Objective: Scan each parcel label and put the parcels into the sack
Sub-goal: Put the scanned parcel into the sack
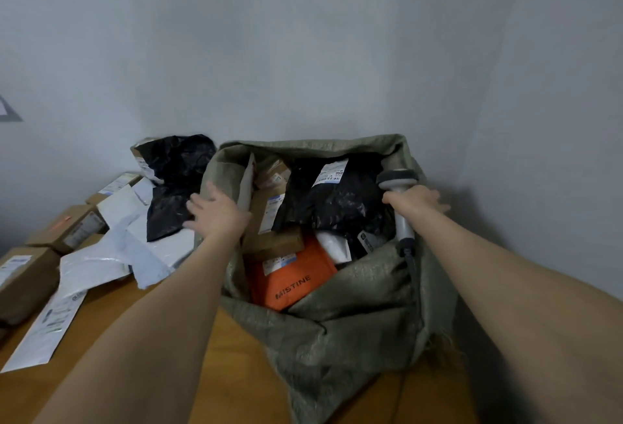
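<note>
Reaching across the desk [229, 373], two bare arms meet one green woven sack [354, 322], which sits open and crumpled toward the desk's right edge. The left hand [215, 211] is at the sack's left rim, fingers straight and spread, holding nothing. The right hand [416, 202] is wrapped round the handle of one grey scanner [399, 180] at the right rim. Inside show one orange parcel [296, 282] marked MISTINE and one black labelled bag [337, 201]. Along the left edge lie three brown boxes [67, 228], several white mailers [101, 261] and one black pouch [175, 180].

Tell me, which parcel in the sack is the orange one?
The flat parcel printed MISTINE, lying at the near side of the sack. It alone is orange; the others in there are black, white or cardboard brown.
</note>
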### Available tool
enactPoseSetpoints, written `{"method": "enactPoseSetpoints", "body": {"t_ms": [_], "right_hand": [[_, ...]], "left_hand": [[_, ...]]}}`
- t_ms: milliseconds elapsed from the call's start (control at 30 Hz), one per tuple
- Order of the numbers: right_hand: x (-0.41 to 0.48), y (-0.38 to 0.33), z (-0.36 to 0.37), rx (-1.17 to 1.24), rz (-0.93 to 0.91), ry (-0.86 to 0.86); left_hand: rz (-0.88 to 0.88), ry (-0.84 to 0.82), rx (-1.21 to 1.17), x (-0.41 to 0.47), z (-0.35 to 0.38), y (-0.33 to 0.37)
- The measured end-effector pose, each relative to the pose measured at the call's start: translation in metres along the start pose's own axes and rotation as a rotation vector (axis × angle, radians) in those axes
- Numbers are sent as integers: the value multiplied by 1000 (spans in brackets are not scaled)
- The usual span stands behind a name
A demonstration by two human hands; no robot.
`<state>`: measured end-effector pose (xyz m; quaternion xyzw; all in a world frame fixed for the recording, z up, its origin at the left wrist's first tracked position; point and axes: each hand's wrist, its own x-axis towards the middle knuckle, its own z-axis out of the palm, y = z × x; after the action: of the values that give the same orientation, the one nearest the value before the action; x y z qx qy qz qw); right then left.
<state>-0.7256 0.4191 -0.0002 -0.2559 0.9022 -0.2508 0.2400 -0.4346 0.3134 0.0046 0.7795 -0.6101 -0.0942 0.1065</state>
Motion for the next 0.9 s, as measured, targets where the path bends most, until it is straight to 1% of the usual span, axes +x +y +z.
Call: {"method": "enactPoseSetpoints", "body": {"t_ms": [100,200,267,333,400,467,567,667,733,833,900], "right_hand": [[0,8,14,102,-17,-90],[7,8,25,272,-41,-164],[12,4,29,372,-48,-209],[19,-3,30,512,-35,-241],[23,-12,27,660,8,-246],[27,-28,21,858,30,-245],[20,-64,3,1067,-14,-274],[11,-101,-15,1187,-99,-325],[-2,-125,-30,1238,-178,-368],[-22,-155,-56,1331,-283,-350],[-27,-162,-64,1378,-306,-311]], "left_hand": [[-158,-118,-162,11,4,-31],[-238,-204,-359,20,10,-38],[-220,-197,-392,23,12,-31],[-206,-132,-475,26,11,-17],[-239,-111,-700,27,6,1],[-253,-143,-950,28,-7,18],[-223,-188,-1189,30,-32,47],[-199,-135,-1399,28,-70,79],[-135,-119,-1469,23,-100,102],[22,-102,-1547,21,-142,123],[77,-76,-1569,26,-153,123]]}}
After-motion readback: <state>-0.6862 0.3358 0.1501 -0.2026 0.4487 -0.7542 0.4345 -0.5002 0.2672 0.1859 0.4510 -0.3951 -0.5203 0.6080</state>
